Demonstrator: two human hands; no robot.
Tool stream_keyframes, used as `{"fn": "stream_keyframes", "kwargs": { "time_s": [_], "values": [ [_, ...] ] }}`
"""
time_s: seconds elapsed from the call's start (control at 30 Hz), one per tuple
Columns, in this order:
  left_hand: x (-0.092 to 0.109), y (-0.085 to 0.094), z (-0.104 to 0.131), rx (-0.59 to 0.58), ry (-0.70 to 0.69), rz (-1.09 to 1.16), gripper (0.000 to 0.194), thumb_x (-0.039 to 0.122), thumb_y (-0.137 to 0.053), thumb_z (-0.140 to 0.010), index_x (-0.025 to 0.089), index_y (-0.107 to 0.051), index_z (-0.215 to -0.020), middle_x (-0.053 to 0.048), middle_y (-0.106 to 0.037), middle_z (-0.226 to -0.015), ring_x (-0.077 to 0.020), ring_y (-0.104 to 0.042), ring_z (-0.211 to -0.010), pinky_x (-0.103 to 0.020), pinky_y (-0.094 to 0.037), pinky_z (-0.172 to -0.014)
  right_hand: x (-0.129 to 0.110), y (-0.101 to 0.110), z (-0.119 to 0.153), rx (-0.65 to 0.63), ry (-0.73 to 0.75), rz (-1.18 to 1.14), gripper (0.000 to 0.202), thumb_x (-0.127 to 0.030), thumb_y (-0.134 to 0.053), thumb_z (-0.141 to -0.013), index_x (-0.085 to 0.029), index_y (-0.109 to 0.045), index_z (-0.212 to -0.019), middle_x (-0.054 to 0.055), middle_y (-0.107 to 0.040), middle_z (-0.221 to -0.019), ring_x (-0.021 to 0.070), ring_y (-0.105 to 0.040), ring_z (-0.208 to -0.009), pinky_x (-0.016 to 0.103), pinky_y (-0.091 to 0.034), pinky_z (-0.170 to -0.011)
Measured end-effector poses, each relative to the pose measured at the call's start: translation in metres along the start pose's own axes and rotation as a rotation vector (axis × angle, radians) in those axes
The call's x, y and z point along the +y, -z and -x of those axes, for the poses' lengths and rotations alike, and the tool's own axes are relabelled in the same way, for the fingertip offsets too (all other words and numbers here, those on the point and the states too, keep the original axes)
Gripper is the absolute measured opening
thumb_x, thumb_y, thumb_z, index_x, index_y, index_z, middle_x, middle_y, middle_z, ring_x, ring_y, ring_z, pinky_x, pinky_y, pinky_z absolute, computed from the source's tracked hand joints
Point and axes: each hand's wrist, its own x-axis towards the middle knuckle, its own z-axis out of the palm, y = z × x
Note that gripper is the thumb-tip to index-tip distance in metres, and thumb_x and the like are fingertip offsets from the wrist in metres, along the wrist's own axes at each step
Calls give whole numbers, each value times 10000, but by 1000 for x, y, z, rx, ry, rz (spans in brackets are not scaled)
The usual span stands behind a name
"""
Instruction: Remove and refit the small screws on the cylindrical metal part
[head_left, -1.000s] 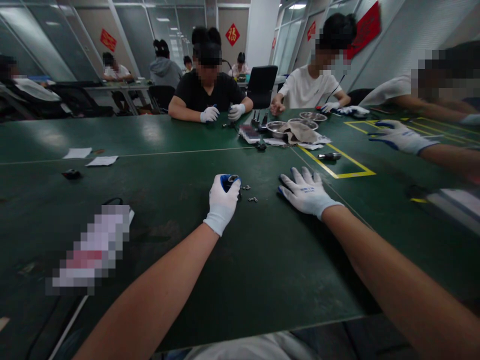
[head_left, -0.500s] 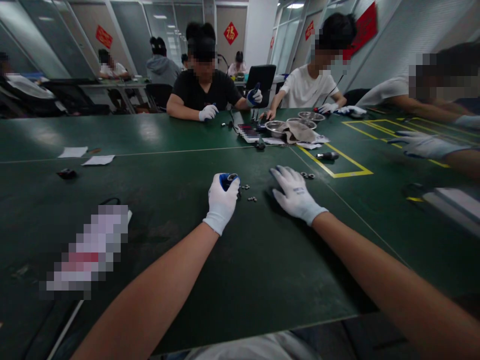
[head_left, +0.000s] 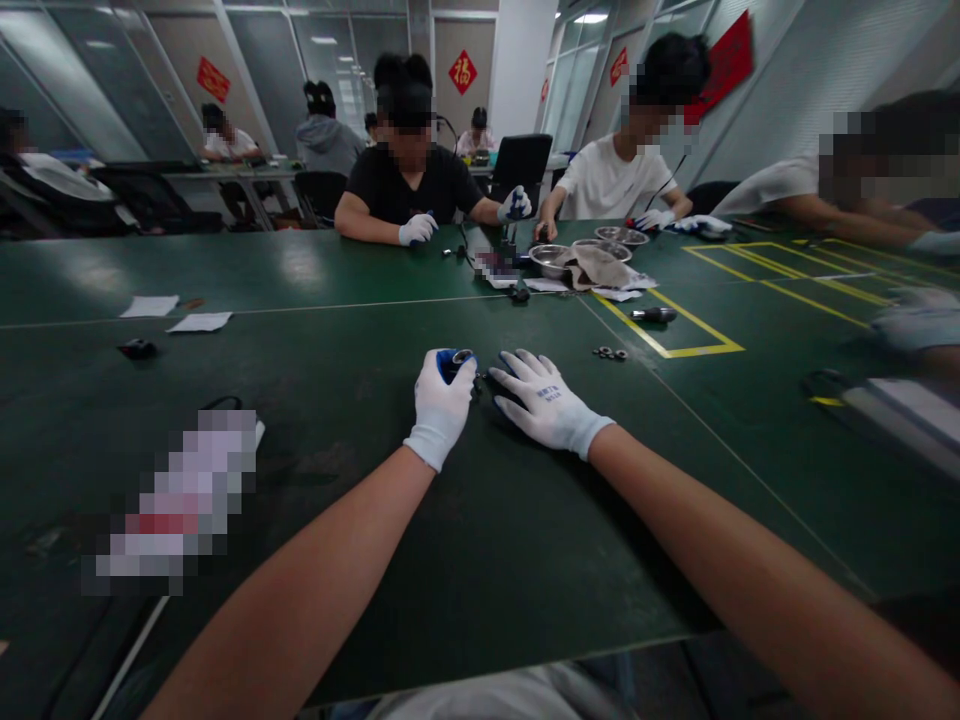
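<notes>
My left hand (head_left: 441,405), in a white glove with blue palm, is closed around a round metal ring-like part (head_left: 463,357); most of the part is hidden by the fingers. My right hand (head_left: 541,400), gloved the same way, is spread palm down at the table just right of the left hand. Its fingers cover the spot with the small metal rings, and a few dark bits (head_left: 481,378) show between the two hands. Farther right lies a cluster of small metal rings (head_left: 611,353) on the green table (head_left: 465,560).
A black-handled tool (head_left: 654,314) lies inside a yellow taped outline. Behind it stand steel bowls (head_left: 551,260) with a grey cloth (head_left: 596,268). A blurred-out long object (head_left: 176,500) with a cable lies left. Gloved co-workers sit across and at right.
My right hand has moved left, away from the ring cluster and over the small rings near my left hand. My left hand keeps its hold. A co-worker's hand at right has moved back.
</notes>
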Motion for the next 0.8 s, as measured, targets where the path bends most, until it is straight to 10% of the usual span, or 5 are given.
{"fn": "stream_keyframes", "kwargs": {
  "time_s": [0.2,0.53,0.8],
  "values": [
    [1,-1,0,-8,14,-16,156,249,-767,-878,197,-626,-918,-31,-709,-857,-187,-684,-808,-344,-533,-857,11,6,6,30,-32,150,669,-610,-403,-1043,-198,-583,-1538,190,-438,-1675,473,-329,-1567,724,-225,-1248],
    [-2,-2,-3,-15,-12,3,159,255,-773,-861,204,-630,-906,-23,-712,-845,-189,-695,-809,-325,-549,-836,108,6,31,186,-557,196,648,-608,-375,-1007,-235,-631,-1471,178,-544,-1575,472,-408,-1478,733,-296,-1177],
    [0,2,-10,223,29,53,123,260,-708,-895,211,-599,-924,-22,-710,-871,-181,-697,-828,-326,-557,-849,118,6,3,234,-603,102,685,-548,-403,-1004,-181,-512,-1572,217,-478,-1623,464,-431,-1462,686,-354,-1173]
  ]
}}
